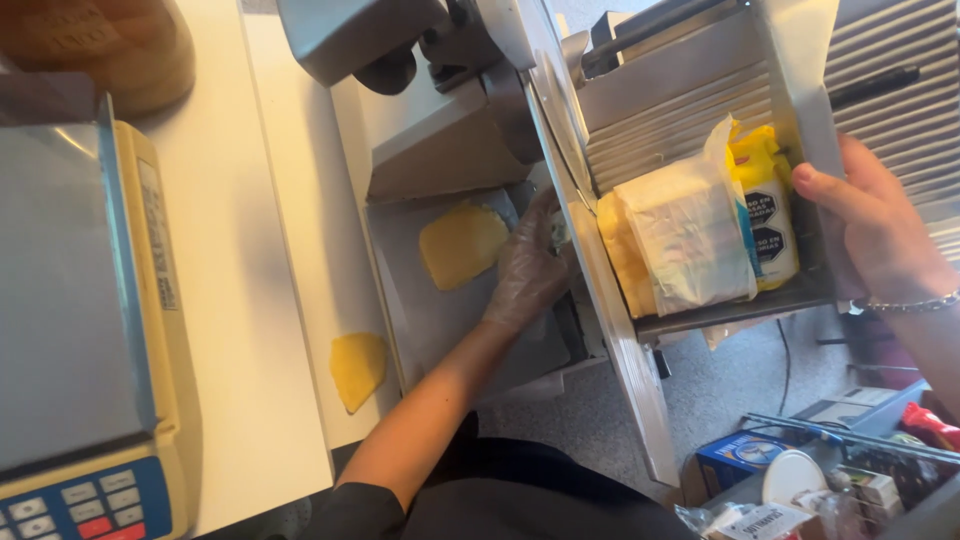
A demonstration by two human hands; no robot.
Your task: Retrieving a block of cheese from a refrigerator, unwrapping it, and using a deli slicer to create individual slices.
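**Cheese at the slicer**

We see the slicer (600, 150) carrying the wrapped cheese block (690, 235); our right hand (880, 225) clamps the carriage. Our gloved left hand (525, 270), fingers apart, waits near the blade beside a slice (462, 245), so a slip could cut it.

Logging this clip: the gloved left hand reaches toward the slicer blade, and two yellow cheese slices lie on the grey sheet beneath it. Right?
Not quite. The head view shows only one yellow cheese slice on the grey sheet; the other slice lies on the white counter. The gloved left hand does reach toward the blade.
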